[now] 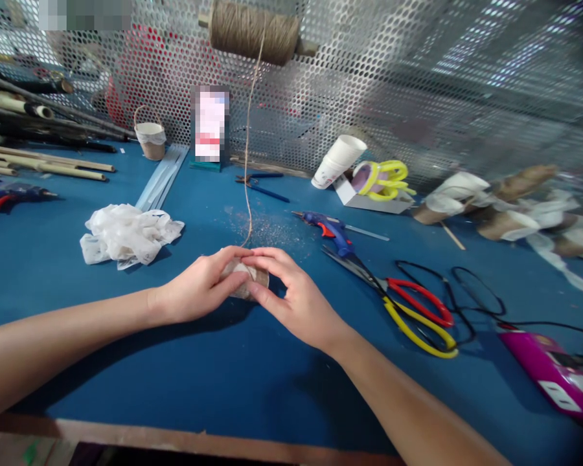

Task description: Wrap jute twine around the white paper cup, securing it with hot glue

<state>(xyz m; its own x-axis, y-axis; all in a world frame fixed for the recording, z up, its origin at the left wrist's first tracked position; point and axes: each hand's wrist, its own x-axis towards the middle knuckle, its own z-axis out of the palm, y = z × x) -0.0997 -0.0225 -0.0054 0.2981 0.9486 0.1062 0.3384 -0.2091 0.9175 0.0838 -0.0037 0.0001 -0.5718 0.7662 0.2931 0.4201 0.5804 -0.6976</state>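
Observation:
Between both hands, low over the blue tabletop, is a small cup (259, 277) partly covered in brown twine, lying on its side. My left hand (204, 285) grips its left part, thumb across the front. My right hand (291, 291) closes round the right part, with its fingertips meeting the left ones on top. Much of the cup is hidden by fingers. A strand of twine (247, 149) runs down to the hands from a large twine spool (255, 32) mounted on the perforated metal panel.
Right of my hands lie a blue glue gun (337, 236), red-and-yellow scissors (418, 304) and a magenta device (548, 369) with black cable. White ribbon (131, 236) is heaped left. Pliers (265, 183), a small basket (150, 139), stacked paper cups (337, 162) and twine-wrapped cups (508, 223) stand or lie farther back.

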